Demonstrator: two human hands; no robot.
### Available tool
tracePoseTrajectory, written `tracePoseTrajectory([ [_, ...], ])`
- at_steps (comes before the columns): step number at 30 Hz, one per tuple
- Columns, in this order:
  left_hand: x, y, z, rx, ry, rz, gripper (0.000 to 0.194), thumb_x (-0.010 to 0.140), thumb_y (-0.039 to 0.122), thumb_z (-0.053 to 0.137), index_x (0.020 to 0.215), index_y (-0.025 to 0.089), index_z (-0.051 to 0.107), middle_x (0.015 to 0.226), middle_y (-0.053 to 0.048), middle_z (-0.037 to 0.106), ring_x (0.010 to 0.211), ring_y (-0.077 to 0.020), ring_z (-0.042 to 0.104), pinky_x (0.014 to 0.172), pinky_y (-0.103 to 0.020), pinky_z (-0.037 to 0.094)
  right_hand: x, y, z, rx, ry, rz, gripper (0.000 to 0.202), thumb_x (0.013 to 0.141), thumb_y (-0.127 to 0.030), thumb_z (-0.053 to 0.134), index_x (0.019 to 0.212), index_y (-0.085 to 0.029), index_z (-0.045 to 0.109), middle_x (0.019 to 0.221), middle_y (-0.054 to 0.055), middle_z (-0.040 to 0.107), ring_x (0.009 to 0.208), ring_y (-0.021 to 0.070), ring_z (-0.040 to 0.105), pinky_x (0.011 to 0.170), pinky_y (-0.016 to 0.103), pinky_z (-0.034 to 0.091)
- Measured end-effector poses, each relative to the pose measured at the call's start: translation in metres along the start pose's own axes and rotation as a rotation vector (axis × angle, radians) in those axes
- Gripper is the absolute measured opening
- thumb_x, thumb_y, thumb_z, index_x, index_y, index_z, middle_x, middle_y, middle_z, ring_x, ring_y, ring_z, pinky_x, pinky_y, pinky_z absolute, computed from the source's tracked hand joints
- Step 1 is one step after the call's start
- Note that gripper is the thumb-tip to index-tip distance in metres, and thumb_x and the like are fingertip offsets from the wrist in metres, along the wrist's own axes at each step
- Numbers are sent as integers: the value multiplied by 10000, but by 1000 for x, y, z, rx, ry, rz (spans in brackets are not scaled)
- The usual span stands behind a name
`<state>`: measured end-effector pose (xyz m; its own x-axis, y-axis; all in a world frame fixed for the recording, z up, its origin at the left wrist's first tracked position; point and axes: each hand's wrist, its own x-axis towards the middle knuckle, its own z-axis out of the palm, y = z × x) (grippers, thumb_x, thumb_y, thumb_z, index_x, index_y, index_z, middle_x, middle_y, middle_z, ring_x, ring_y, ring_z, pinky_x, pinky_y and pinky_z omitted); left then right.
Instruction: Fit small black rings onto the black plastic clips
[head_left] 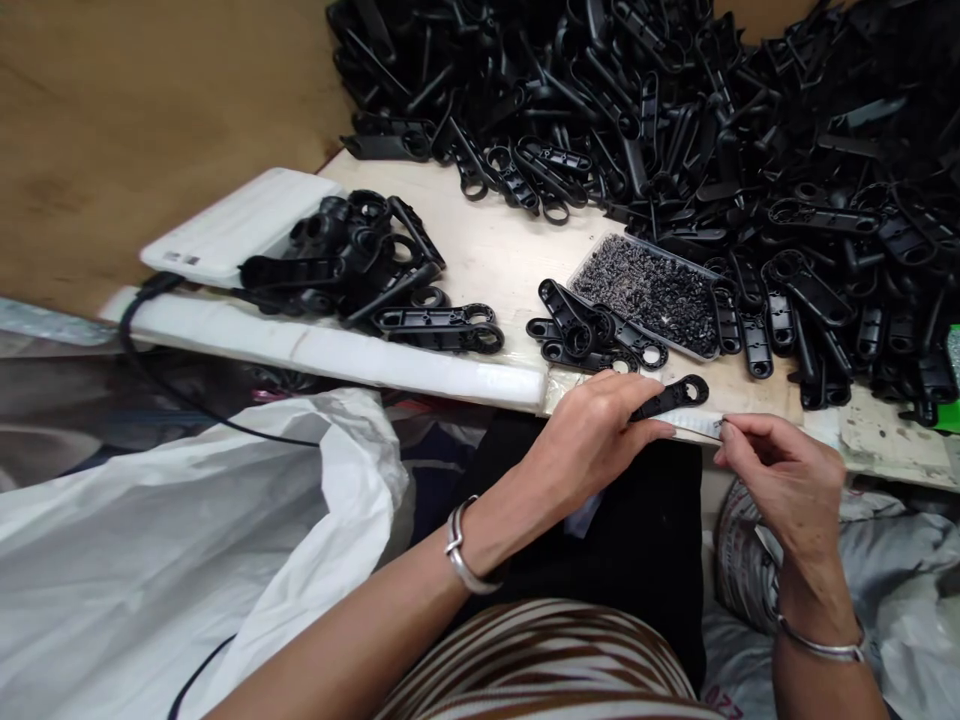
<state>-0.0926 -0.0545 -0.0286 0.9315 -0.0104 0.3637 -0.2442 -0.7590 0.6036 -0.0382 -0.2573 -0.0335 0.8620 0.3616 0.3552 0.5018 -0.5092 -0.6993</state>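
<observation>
My left hand (600,425) is closed round one end of a black plastic arm-shaped part (679,396); its ring end points right, over the table's front edge. Just right of it, my right hand (784,470) pinches thumb and forefinger together. A tiny dark thing shows at those fingertips, too small to name. Between the hands, below the part, a whitish strip (694,422) shows; I cannot tell whether it is held. Several similar black parts (577,325) lie beyond my left hand. Behind them a clear tray (641,290) holds many small dark pieces.
A large heap of black plastic parts (622,110) covers the table's back and right. At left, more black parts (352,250) lean against a white flat device (240,225) with a black cable (180,390). A white sack (187,520) hangs at the lower left.
</observation>
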Motion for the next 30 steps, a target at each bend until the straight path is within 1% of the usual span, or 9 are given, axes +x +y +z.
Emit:
tracePoseTrajectory([
  [2, -1, -1, 4, 6, 17, 4, 184, 793, 167, 725, 961, 158, 651, 936, -26, 718, 835, -156, 647, 772, -263, 517, 2, 1, 1, -23, -7, -19, 76, 855, -226, 642, 803, -193, 686, 603, -19, 658, 487, 132, 617, 539, 236, 518],
  [7, -1, -3, 9, -3, 38, 26, 126, 817, 118, 679, 929, 166, 646, 904, -17, 714, 802, -145, 641, 778, -267, 523, 6, 1, 1, -62, -5, -52, 99, 859, -232, 627, 792, -195, 689, 625, -12, 664, 482, 131, 612, 527, 237, 510],
  [11, -2, -2, 6, 1, 14, 12, 128, 837, 125, 654, 955, 171, 638, 922, -24, 712, 819, -157, 643, 769, -276, 525, 10, 1, 1, -91, 13, -70, 101, 854, -231, 626, 779, -201, 687, 606, -20, 653, 472, 130, 604, 508, 232, 491],
  [14, -4, -1, 6, -2, -9, 0, 144, 842, 131, 648, 977, 176, 635, 944, -30, 711, 832, -164, 642, 758, -280, 524, 13, 0, 2, -92, -13, -100, 103, 860, -225, 613, 785, -201, 679, 612, -23, 654, 479, 130, 608, 514, 231, 495],
  [16, -4, -1, 7, -3, 0, -4, 141, 837, 126, 651, 967, 179, 637, 947, -29, 712, 824, -163, 642, 754, -277, 522, 15, -2, 5, -102, -32, -155, 99, 862, -191, 600, 789, -199, 667, 634, -23, 658, 488, 123, 609, 525, 225, 494],
  [19, -5, -2, 10, -5, 37, -5, 139, 836, 119, 650, 965, 171, 639, 943, -38, 713, 815, -164, 643, 744, -273, 519, 20, -5, 8, -166, -50, -281, 125, 857, -127, 567, 781, -190, 642, 676, -13, 663, 509, 111, 600, 545, 218, 486],
  [22, -5, -3, 13, -13, 59, 1, 115, 844, 124, 640, 948, 172, 644, 919, -34, 712, 797, -158, 641, 734, -267, 518, 24, -7, 11, -211, -81, -365, 126, 867, -110, 544, 809, -185, 627, 722, 4, 670, 575, 120, 617, 595, 221, 501],
  [28, -7, -3, 14, -10, 72, -13, 101, 849, 129, 632, 935, 176, 652, 909, -32, 711, 806, -157, 648, 746, -273, 535, 27, -10, 11, -250, -140, -413, 138, 888, -116, 511, 839, -190, 617, 723, 12, 658, 611, 134, 629, 624, 227, 506],
  [30, -7, -2, 14, 1, 61, -24, 99, 847, 131, 636, 936, 170, 649, 917, -40, 712, 818, -166, 654, 751, -285, 543, 28, -10, 8, -259, -129, -384, 150, 884, -119, 509, 820, -194, 622, 728, 17, 666, 602, 135, 623, 623, 235, 505],
])
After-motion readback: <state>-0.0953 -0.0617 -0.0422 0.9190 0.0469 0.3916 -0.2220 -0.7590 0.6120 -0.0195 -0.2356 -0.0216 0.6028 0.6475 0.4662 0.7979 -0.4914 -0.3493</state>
